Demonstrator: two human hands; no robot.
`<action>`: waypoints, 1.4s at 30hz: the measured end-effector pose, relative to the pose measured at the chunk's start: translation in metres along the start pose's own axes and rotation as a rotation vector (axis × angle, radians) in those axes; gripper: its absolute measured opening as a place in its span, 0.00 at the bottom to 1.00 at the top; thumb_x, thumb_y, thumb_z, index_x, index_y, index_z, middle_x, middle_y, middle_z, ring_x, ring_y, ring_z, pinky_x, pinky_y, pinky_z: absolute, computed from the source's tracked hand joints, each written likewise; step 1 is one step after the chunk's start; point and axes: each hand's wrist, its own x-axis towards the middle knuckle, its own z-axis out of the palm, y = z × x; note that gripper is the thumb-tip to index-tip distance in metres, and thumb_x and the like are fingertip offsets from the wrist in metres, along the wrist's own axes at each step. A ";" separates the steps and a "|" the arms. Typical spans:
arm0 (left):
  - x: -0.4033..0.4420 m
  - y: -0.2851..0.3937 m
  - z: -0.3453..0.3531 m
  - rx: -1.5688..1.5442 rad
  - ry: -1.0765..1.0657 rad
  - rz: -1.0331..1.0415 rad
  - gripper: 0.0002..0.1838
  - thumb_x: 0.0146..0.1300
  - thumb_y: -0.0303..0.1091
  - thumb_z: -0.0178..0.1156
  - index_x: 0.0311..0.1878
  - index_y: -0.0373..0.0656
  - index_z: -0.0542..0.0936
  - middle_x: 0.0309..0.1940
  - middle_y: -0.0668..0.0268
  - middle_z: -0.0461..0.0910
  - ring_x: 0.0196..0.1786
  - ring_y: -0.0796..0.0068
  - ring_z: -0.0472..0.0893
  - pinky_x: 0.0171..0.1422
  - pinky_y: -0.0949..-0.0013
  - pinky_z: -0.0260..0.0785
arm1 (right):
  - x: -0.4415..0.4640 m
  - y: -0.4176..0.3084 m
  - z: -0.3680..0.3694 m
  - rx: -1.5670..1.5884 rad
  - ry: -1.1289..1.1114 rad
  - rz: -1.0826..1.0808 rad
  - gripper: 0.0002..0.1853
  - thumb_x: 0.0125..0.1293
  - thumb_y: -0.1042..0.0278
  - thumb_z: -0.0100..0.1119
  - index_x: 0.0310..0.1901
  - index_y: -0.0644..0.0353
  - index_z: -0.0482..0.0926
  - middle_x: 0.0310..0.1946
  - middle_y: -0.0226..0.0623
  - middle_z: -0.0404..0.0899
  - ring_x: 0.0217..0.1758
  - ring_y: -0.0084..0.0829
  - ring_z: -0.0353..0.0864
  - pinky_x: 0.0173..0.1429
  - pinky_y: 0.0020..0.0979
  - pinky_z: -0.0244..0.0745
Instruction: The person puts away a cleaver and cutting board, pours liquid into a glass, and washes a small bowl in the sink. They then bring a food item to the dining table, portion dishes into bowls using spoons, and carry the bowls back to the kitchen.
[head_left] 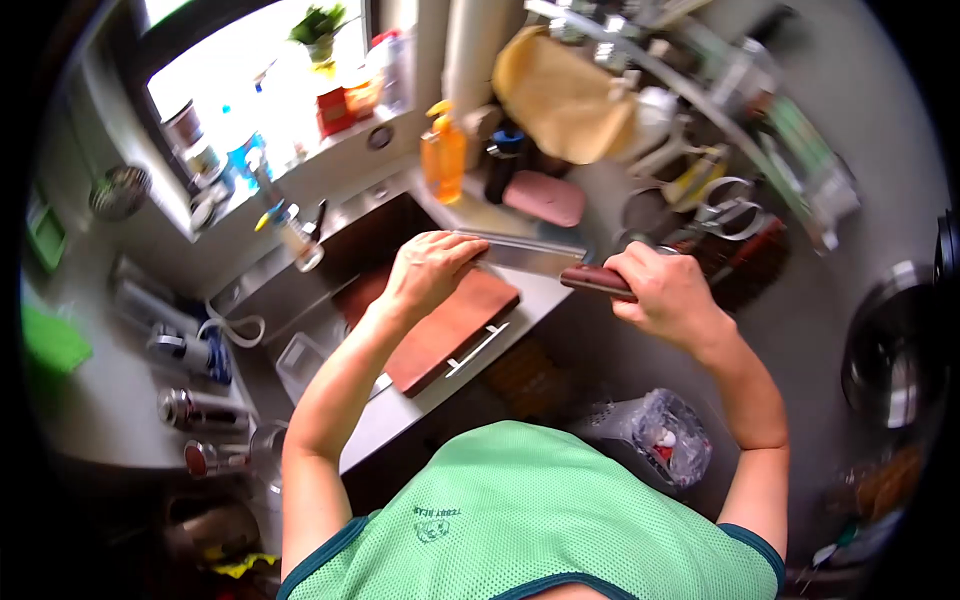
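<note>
A kitchen knife (535,254) with a wide metal blade and a dark wooden handle is held level in front of me. My right hand (660,290) is wrapped round the handle. At the other end, my left hand (432,268) has its fingers closed over the blade's far end. Under my left hand lies a reddish-brown cutting board (455,330), set across the sink (385,225) and the counter edge. A white handle-like strip (477,349) shows along the board's near side.
An orange pump bottle (443,155) and a pink box (545,197) stand behind the knife. Scissors (730,208) and other utensils crowd the rack at the right. A bin with a plastic liner (672,435) is below. At left are a cable (235,325) and a metal flask (200,408).
</note>
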 end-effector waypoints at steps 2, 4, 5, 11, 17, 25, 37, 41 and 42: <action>0.049 0.031 -0.016 -0.048 0.026 0.030 0.09 0.50 0.26 0.58 0.37 0.43 0.79 0.32 0.63 0.80 0.37 0.63 0.79 0.41 0.66 0.72 | -0.024 0.011 -0.050 -0.137 0.090 0.063 0.13 0.44 0.67 0.62 0.34 0.57 0.74 0.24 0.34 0.69 0.25 0.35 0.76 0.30 0.34 0.72; 0.101 0.066 -0.033 -0.076 0.129 0.172 0.07 0.51 0.25 0.58 0.34 0.42 0.78 0.30 0.62 0.79 0.35 0.62 0.79 0.39 0.66 0.72 | -0.049 0.020 -0.098 -0.451 0.268 0.037 0.13 0.45 0.66 0.63 0.34 0.57 0.74 0.23 0.32 0.69 0.24 0.31 0.74 0.28 0.32 0.71; 0.125 0.084 -0.042 -0.088 0.192 0.254 0.06 0.51 0.24 0.58 0.34 0.41 0.78 0.28 0.61 0.78 0.33 0.61 0.79 0.37 0.65 0.71 | -0.061 0.022 -0.121 -0.578 0.361 0.059 0.13 0.46 0.66 0.63 0.35 0.55 0.74 0.23 0.31 0.68 0.25 0.30 0.73 0.27 0.31 0.70; 0.251 0.179 -0.069 -0.305 0.358 0.412 0.09 0.57 0.35 0.58 0.33 0.39 0.75 0.18 0.59 0.73 0.20 0.62 0.72 0.26 0.65 0.64 | -0.121 0.048 -0.243 -1.116 0.728 0.038 0.23 0.45 0.73 0.64 0.47 0.50 0.75 0.35 0.33 0.73 0.39 0.34 0.74 0.43 0.34 0.69; 0.361 0.243 -0.069 -0.288 0.320 0.337 0.17 0.58 0.48 0.56 0.40 0.43 0.78 0.26 0.62 0.79 0.27 0.73 0.77 0.34 0.68 0.68 | -0.133 0.081 -0.318 -1.295 0.818 0.103 0.16 0.47 0.68 0.62 0.41 0.49 0.78 0.33 0.30 0.72 0.39 0.33 0.72 0.44 0.33 0.66; 0.433 0.260 -0.007 -0.022 0.324 0.273 0.21 0.55 0.57 0.53 0.40 0.51 0.80 0.29 0.59 0.80 0.34 0.59 0.79 0.39 0.60 0.68 | -0.127 0.148 -0.336 -1.167 0.649 0.293 0.13 0.49 0.65 0.61 0.39 0.46 0.79 0.34 0.33 0.74 0.45 0.35 0.71 0.52 0.37 0.64; 0.468 0.265 0.031 -0.018 0.329 0.276 0.20 0.53 0.56 0.54 0.37 0.52 0.81 0.26 0.64 0.81 0.34 0.62 0.79 0.40 0.62 0.69 | -0.142 0.207 -0.339 -1.004 0.569 0.396 0.15 0.50 0.63 0.61 0.42 0.46 0.79 0.35 0.34 0.74 0.46 0.36 0.71 0.53 0.38 0.63; 0.473 0.264 0.023 -0.055 0.263 0.283 0.21 0.52 0.57 0.56 0.38 0.50 0.81 0.31 0.63 0.80 0.34 0.64 0.79 0.40 0.64 0.68 | -0.142 0.211 -0.346 -0.968 0.543 0.412 0.16 0.50 0.63 0.61 0.43 0.47 0.79 0.36 0.35 0.75 0.47 0.37 0.71 0.53 0.38 0.64; 0.473 0.264 0.021 -0.058 0.217 0.278 0.22 0.52 0.56 0.57 0.39 0.48 0.81 0.34 0.62 0.80 0.35 0.64 0.79 0.39 0.64 0.68 | -0.142 0.209 -0.346 -0.962 0.528 0.415 0.16 0.50 0.63 0.61 0.44 0.47 0.79 0.36 0.36 0.75 0.47 0.38 0.72 0.53 0.39 0.64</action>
